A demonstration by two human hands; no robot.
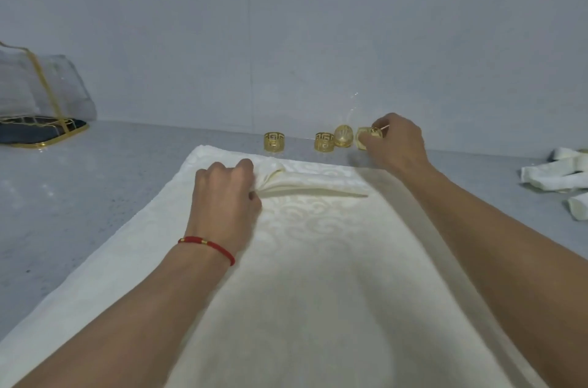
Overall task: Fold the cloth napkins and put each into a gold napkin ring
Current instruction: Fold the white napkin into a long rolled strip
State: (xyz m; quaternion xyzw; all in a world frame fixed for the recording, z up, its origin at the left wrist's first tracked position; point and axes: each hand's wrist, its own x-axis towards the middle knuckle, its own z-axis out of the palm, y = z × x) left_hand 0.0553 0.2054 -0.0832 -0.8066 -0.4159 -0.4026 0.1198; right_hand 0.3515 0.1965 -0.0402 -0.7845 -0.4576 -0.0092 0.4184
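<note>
Cream napkin point(318, 260) spread flat on the grey worktop point(79, 196), patterned with faint swirls, near edge cut off at the bottom of the view and partly hidden under both forearms. Gathered into a pleat near its far edge, bunched end pinched in the curled fingers point(246, 166) of the left hand point(222, 193), the fold tapering rightward to a point. Red bracelet point(206, 244) on that wrist. Beyond the far edge, four gold rings in a row by the wall: ring one point(274, 141) standing apart to the left, ring two point(324, 142) touching or just beside ring three point(343, 136), the latter blurred and hard to read. Ring four point(369, 137) gripped by the right hand point(396, 145), fingers curled round it, its right part hidden behind them. At far right, finished rolled napkins point(563, 177), cut off by the frame. At far left, clear bag point(38, 88) with gold trim, on a dark tray point(41, 133).
</note>
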